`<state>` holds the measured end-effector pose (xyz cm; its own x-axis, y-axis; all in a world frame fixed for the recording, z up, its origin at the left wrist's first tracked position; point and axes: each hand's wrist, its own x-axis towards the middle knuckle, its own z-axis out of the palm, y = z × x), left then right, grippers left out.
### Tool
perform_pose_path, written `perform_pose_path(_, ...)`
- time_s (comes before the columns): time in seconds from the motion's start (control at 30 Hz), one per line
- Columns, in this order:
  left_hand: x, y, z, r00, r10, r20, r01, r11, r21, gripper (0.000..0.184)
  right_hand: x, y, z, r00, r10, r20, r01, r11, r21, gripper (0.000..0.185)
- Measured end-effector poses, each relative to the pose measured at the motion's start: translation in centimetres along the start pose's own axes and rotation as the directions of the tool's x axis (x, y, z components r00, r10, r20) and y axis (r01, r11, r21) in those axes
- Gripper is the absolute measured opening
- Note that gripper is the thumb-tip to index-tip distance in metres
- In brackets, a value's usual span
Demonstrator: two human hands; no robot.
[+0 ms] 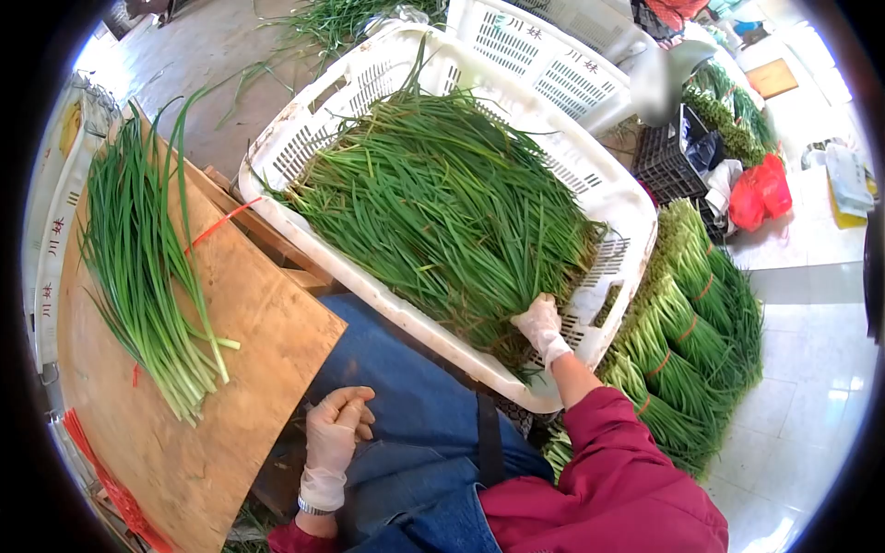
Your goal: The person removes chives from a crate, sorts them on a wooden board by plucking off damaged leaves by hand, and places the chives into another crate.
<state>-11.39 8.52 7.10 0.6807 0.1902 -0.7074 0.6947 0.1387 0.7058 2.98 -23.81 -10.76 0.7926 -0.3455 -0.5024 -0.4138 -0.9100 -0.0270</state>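
A white slatted crate point(323, 253) holds a large heap of long green stalks point(433, 203). My right hand point(541, 324), in a thin pale glove, is at the crate's near right corner, its fingers closed on stalks at the heap's edge. Above my blue apron is my left hand point(336, 429), gloved too, with fingers curled together and touching no stalks; whether anything small is between them is hidden. A loose bunch of green stalks point(147, 267) lies on the wooden board point(258, 323) at the left, over a red tie point(221, 226).
Tied green bundles point(682, 341) are stacked right of the crate. Beyond it stand another white crate point(544, 60), a black crate point(668, 157) and a red bag point(761, 192). Red ties point(111, 479) hang along the board's near left edge. Loose stalks point(355, 20) lie on the floor.
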Motion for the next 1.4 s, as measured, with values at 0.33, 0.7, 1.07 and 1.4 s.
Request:
perform_pose_path(0.33,7.2,5.2,5.1,0.58,0.699,0.418,-0.687,0.143,0.713,0.047,5.9,-7.7,-8.4,0.865,-0.41,-0.288,0.449,0.889,0.083,0.048)
perform_pose_path(0.7,12.9,4.4,6.3,0.751,0.249,0.612,-0.601,-0.128,0.789,0.065,17.6,-32.6,-9.1,0.489,-0.76,-0.428,0.806,0.581,-0.112,0.042)
perform_pose_path(1.07,14.1,0.8,7.2,0.674,0.404,0.619,-0.612,-0.163,0.774,0.044,24.5,-41.8,-6.0,0.569,-0.791,-0.226,0.483,0.543,-0.687,0.081)
perform_pose_path(1.4,14.6,1.9,7.0,0.676,0.504,0.537,-0.634,0.027,0.773,0.032,24.2,-43.1,-5.6,0.654,-0.738,-0.165,0.55,0.614,-0.565,0.045)
